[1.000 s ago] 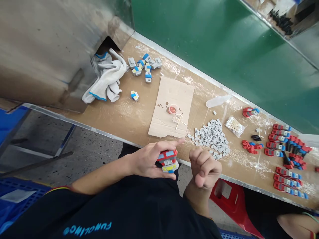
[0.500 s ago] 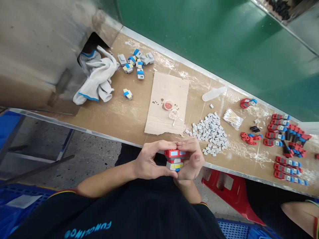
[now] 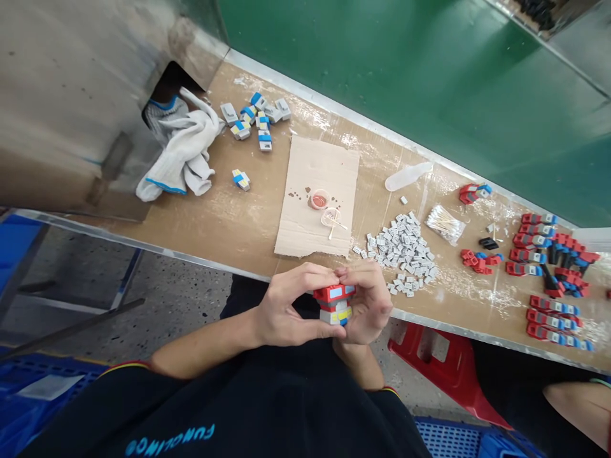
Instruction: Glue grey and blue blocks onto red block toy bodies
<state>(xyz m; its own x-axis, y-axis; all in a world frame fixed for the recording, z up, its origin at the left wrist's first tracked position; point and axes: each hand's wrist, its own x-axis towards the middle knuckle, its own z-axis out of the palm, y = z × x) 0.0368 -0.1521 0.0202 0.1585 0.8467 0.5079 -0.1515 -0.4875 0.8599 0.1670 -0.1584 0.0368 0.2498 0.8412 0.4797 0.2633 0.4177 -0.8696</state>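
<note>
1. Toy (image 3: 335, 304): one red, grey and yellow block figure, clenched between my left grip (image 3: 281, 312) and my right grip (image 3: 367, 305). One grip takes each side and the fingertips meet over its top. It sits just below the counter (image 3: 229, 216) edge, close to my body, likely so both grips can steady it.
2. Grey pieces (image 3: 403, 251): one loose heap, too many to count, just beyond my right grip, handy to reach, I judge.
3. Cardboard sheet (image 3: 315, 172): one, lying flat and stained. It carries two small dishes (image 3: 319, 199), probably to spare the counter from spills.
4. Far left: one lone blue-and-grey block (image 3: 241, 180) and about eight more in a cluster (image 3: 258, 117), beside one bunch of white gloves (image 3: 179, 152).
5. Far right: red-and-blue parts (image 3: 548, 267) lie in rows, too small to count. Nearer are one bag of cotton swabs (image 3: 445, 224) and one bottle (image 3: 408, 176) on its side.
</note>
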